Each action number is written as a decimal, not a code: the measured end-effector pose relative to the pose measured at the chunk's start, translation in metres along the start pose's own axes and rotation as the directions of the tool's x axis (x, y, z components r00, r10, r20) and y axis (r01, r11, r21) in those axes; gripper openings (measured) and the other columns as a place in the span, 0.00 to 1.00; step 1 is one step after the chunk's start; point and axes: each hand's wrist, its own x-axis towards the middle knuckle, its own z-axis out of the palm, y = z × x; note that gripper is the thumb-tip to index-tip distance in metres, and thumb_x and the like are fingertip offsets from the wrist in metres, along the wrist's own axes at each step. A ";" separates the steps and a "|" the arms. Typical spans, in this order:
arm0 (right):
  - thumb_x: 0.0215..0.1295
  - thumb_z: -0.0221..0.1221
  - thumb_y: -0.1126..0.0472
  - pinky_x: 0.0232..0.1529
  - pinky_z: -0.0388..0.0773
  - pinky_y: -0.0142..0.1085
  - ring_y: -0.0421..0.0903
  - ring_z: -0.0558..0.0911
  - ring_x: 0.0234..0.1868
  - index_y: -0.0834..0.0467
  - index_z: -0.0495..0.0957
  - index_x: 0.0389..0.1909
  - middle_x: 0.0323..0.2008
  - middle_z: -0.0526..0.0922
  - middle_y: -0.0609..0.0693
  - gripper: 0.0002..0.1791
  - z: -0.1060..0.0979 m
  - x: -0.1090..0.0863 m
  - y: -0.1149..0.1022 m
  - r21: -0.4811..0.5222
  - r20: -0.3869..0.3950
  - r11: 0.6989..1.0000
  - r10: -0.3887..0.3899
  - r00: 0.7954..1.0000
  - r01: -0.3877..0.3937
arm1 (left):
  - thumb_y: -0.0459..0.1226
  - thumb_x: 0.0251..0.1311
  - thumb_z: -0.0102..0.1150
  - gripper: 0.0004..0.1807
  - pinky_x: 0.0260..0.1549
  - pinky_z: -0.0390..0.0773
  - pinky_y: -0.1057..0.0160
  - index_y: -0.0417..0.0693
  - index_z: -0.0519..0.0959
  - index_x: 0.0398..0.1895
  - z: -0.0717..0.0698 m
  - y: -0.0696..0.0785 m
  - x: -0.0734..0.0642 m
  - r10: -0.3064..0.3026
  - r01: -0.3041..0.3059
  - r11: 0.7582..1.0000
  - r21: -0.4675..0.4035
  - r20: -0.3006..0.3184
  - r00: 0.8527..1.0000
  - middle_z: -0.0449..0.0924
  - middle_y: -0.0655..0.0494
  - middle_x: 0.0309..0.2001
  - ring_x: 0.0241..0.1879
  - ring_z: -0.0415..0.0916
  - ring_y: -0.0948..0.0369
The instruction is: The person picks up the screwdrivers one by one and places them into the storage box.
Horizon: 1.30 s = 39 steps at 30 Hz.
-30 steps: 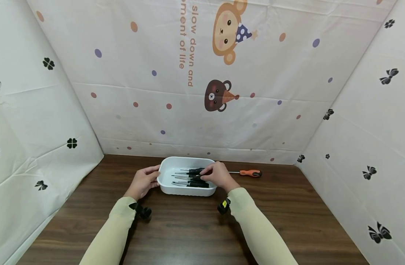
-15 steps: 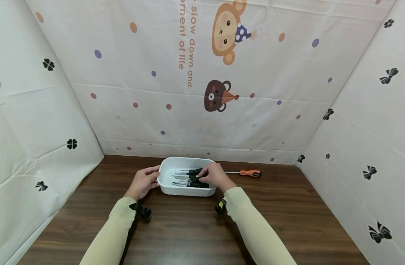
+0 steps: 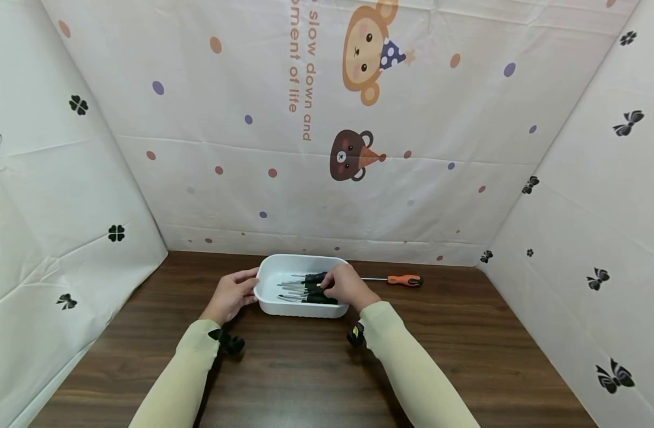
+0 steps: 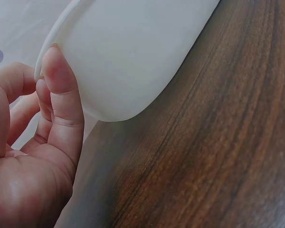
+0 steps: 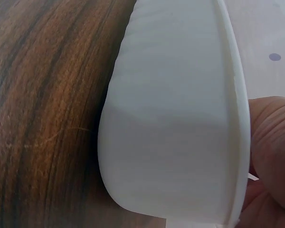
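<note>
A white plastic tray (image 3: 300, 310) sits near the back of the wooden table. Several screwdrivers (image 3: 319, 299) with black handles and thin metal shafts lie in it, shafts toward the left. My left hand (image 3: 231, 296) grips the tray's left end, its fingers at the rim, as the left wrist view shows close up. Over the tray's right end, my right hand (image 3: 348, 286) has thumb and fingertips together at a black handle among the screwdrivers. Its fingertips are hidden behind the tray wall in the right wrist view, where only part of the hand (image 5: 275, 152) shows past the rim.
An orange-and-black screwdriver (image 3: 405, 280) lies on the table just right of the tray, its shaft pointing left behind my right hand. The wooden table (image 3: 300, 374) ends at the printed back cloth (image 3: 284, 196), with cloth walls at both sides.
My right hand has shifted slightly left over the black handles and then stays about still. The left hand and the tray keep their places.
</note>
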 end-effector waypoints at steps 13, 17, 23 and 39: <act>0.58 0.70 0.68 0.49 0.84 0.43 0.47 0.83 0.47 0.57 0.91 0.34 0.41 0.90 0.50 0.06 0.000 0.000 -0.002 -0.054 0.015 0.999 0.006 1.000 -0.006 | 0.33 0.71 0.59 0.28 0.30 0.85 0.68 0.39 0.70 0.73 -0.001 -0.002 0.002 0.000 0.000 1.000 0.009 -0.002 1.000 0.86 0.46 0.52 0.32 0.82 0.64; 0.58 0.70 0.68 0.49 0.84 0.42 0.46 0.82 0.47 0.56 0.91 0.35 0.42 0.89 0.49 0.06 0.000 0.000 -0.002 -0.055 0.012 0.998 0.018 1.000 -0.018 | 0.33 0.71 0.59 0.28 0.30 0.85 0.68 0.39 0.70 0.73 -0.001 -0.001 0.002 0.000 0.000 1.000 0.012 0.001 1.000 0.86 0.45 0.53 0.32 0.82 0.64; 0.58 0.70 0.67 0.47 0.83 0.40 0.44 0.80 0.44 0.55 0.91 0.36 0.41 0.89 0.48 0.06 -0.001 -0.001 -0.002 -0.091 0.021 0.996 0.010 1.000 -0.008 | 0.33 0.71 0.59 0.28 0.30 0.86 0.67 0.40 0.70 0.73 -0.001 -0.001 0.001 -0.008 0.008 1.000 0.003 0.003 1.000 0.85 0.44 0.55 0.32 0.82 0.64; 0.58 0.73 0.65 0.39 0.84 0.34 0.40 0.83 0.38 0.56 0.91 0.35 0.38 0.88 0.47 0.05 -0.009 -0.009 0.010 0.030 -0.061 0.996 -0.082 0.995 0.084 | 0.33 0.71 0.59 0.28 0.30 0.85 0.67 0.40 0.69 0.73 -0.001 0.000 0.000 -0.006 0.006 1.000 -0.003 0.006 1.000 0.84 0.42 0.56 0.32 0.82 0.64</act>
